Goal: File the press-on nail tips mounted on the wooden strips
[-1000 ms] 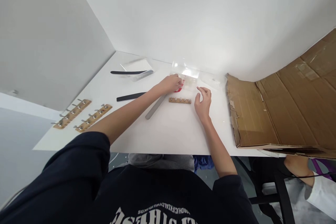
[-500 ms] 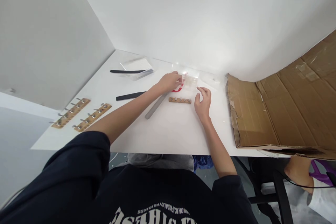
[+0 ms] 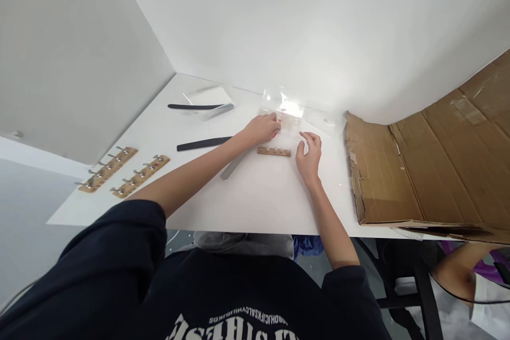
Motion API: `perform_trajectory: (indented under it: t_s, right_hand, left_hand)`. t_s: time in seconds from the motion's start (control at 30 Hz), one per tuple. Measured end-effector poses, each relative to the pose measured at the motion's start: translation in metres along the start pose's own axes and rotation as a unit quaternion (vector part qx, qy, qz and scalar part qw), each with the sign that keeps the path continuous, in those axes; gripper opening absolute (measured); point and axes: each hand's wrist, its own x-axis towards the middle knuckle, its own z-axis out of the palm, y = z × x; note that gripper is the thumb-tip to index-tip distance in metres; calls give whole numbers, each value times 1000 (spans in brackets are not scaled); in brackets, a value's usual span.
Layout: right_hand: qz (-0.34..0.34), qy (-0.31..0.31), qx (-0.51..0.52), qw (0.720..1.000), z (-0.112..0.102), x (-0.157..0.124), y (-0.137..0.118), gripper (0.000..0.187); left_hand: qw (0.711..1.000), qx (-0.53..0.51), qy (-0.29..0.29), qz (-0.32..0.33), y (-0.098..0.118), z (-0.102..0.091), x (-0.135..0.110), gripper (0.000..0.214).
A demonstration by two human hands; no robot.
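Note:
My left hand (image 3: 266, 129), fingers curled, is closed on the near left edge of a clear plastic bag (image 3: 290, 109) with red markings. The bag's far part stands up off the table and catches the light. Just right of a small wooden hook strip (image 3: 274, 151), my right hand (image 3: 309, 151) is open, thumb and fingers apart, holding nothing. Several metal pegs rise from that strip. A grey flat strip (image 3: 233, 166) lies partly under my left forearm. Beyond the forearm, a black strip (image 3: 201, 144) is partly covered by it.
Two longer wooden hook racks (image 3: 109, 170) lie at the left. Another black strip (image 3: 191, 107) rests by a clear packet (image 3: 213, 96) at the back. More clear plastic (image 3: 321, 119) lies behind my right hand. An open cardboard box (image 3: 382, 180) stands right; below it, another person's arm (image 3: 458, 271) shows.
My left hand has shifted slightly right with the bag's edge, and its far part has risen. The red markings are now mostly covered. My right hand stays nearly still.

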Motion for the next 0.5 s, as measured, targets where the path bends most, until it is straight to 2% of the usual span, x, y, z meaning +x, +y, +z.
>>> perform_trajectory:
  t_s: [0.13, 0.5]
  right_hand:
    - [-2, 0, 0, 1000, 0, 0, 0, 34]
    - [-2, -1, 9, 1000, 0, 0, -1, 35]
  left_hand:
    - [1000, -15, -10, -10, -1, 1, 3, 34]
    - [986, -136, -55, -77, -15, -8, 18, 16]
